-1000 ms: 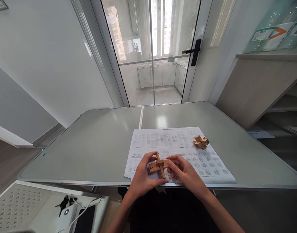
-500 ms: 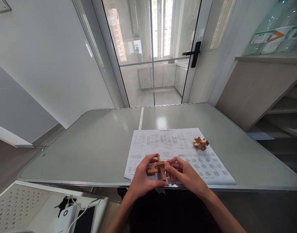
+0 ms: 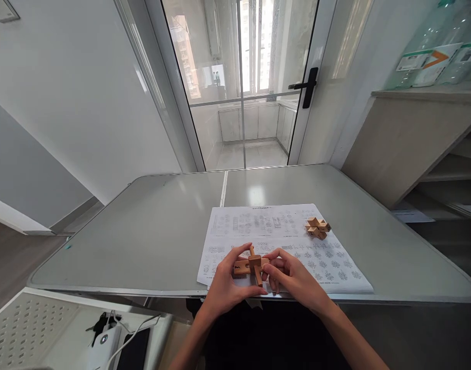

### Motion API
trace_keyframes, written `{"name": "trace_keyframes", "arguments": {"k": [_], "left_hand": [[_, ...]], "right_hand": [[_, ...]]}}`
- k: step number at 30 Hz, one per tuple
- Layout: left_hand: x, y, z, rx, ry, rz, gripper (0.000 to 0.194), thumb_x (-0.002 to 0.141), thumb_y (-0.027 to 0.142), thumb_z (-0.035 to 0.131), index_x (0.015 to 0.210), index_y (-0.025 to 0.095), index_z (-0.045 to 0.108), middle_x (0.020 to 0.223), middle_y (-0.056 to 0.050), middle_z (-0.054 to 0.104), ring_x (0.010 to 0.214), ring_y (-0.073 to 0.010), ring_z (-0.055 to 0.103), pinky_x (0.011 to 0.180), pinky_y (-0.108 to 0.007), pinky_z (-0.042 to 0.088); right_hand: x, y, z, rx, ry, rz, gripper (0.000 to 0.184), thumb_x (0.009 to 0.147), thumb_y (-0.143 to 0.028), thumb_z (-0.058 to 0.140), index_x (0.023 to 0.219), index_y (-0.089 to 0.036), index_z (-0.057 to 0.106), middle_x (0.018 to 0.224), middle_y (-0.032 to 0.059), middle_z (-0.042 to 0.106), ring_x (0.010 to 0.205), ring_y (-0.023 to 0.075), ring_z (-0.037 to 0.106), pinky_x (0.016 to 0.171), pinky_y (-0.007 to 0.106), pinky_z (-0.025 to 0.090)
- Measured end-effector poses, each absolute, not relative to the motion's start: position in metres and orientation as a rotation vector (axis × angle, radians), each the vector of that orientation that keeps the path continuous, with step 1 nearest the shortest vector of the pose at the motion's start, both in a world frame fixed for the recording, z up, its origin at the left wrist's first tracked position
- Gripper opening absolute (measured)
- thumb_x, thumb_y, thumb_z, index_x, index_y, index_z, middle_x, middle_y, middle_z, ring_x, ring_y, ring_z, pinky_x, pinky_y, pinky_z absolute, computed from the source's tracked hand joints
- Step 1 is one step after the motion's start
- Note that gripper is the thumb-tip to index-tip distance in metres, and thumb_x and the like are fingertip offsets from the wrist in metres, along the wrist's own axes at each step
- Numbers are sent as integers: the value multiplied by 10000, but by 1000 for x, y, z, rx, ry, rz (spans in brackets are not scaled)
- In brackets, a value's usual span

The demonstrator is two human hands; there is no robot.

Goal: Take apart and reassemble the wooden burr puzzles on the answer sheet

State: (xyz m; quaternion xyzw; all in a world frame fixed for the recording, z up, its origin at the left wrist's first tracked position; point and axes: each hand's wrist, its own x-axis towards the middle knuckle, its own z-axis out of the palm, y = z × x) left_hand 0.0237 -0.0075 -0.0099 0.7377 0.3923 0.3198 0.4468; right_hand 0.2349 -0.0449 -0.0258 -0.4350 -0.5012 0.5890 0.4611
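Note:
A wooden burr puzzle [image 3: 254, 262] of crossed brown bars is held between both hands, low over the front edge of a printed sheet [image 3: 258, 226]. My left hand [image 3: 229, 277] curls around its left side, with fingers on the upper end and thumb by the lower end of the upright bar. My right hand [image 3: 287, 270] pinches the right end of the crosswise bar with thumb and fingers. A dark mark shows on the left part of that bar. On the sheet's right side rests a second wooden puzzle [image 3: 317, 227], its pieces interlocked.
The grey table [image 3: 162, 231] spreads out on both sides of the sheet. At lower left, a white cart [image 3: 61, 318] holds keys [image 3: 100, 324], a white device [image 3: 103, 347] with cable, and a black phone [image 3: 134, 349]. Large bottles [image 3: 431, 56] stand on a shelf [image 3: 420, 94] at right.

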Motion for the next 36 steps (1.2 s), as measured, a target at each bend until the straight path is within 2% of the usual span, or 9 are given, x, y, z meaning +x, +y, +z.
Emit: {"name": "trace_keyframes", "arguments": {"k": [5,14,17,20,25,27,30,33,36], "left_hand": [[24,-7,-8,1902,900,834,631,670,397,957,1245,337,704,1481,-66,550,1280,-339,601,1117,-527,479],[24,-9,-6,1851,919,808,605,661,351,967,1219,352,734,1526,-53,485,1186,-315,662,1095,-520,511],[24,-8,-3,1837,919,796,592,661,338,967,1211,349,749,1521,-52,500,1207,-329,662,1139,-533,480],[25,-8,-2,1798,881,768,542,685,335,952,1196,342,771,1536,-61,511,1220,-349,670,1111,-524,518],[25,-8,-4,1823,857,787,552,699,278,943,1218,354,772,1476,-60,607,1416,-395,518,1163,-538,470],[25,-8,-5,1814,854,797,561,692,265,947,1219,346,770,1500,-64,586,1357,-388,579,1141,-539,495],[26,-9,-8,1752,834,835,389,752,268,904,1125,297,795,1582,-75,488,1097,-305,739,991,-487,609],[26,-9,-8,1716,865,895,171,785,275,875,939,243,807,1588,-65,468,991,-246,754,900,-437,644],[26,-10,-7,1682,864,902,122,794,273,864,891,226,808,1589,-62,461,967,-230,753,897,-427,648]], "right_hand": [[234,-46,-27,-1059,-1219,1424,444,911,-642,684,985,-230,536,754,-22,699,557,119,588,565,272,510],[232,-46,-25,-1073,-1199,1445,480,879,-676,696,958,-237,519,749,-20,701,537,124,572,538,276,492],[233,-45,-25,-1059,-1196,1462,477,877,-674,699,943,-241,509,771,-16,709,538,124,571,547,281,495],[235,-45,-24,-1039,-1212,1466,453,894,-647,699,940,-238,510,776,-15,711,545,120,575,566,283,501],[236,-46,-22,-1030,-1219,1456,425,916,-615,695,938,-228,520,771,-18,695,547,108,561,576,276,484],[235,-46,-23,-1035,-1202,1449,435,910,-621,699,951,-227,521,766,-18,690,549,108,556,577,275,481],[233,-45,-26,-1048,-1158,1420,453,901,-637,703,959,-230,510,749,-22,686,552,110,557,571,271,468],[231,-45,-28,-1059,-1113,1382,464,890,-642,714,965,-236,503,765,-13,702,555,113,558,578,275,469],[231,-46,-28,-1072,-1065,1365,464,880,-639,727,971,-233,522,775,4,716,573,127,579,605,292,499]]}}
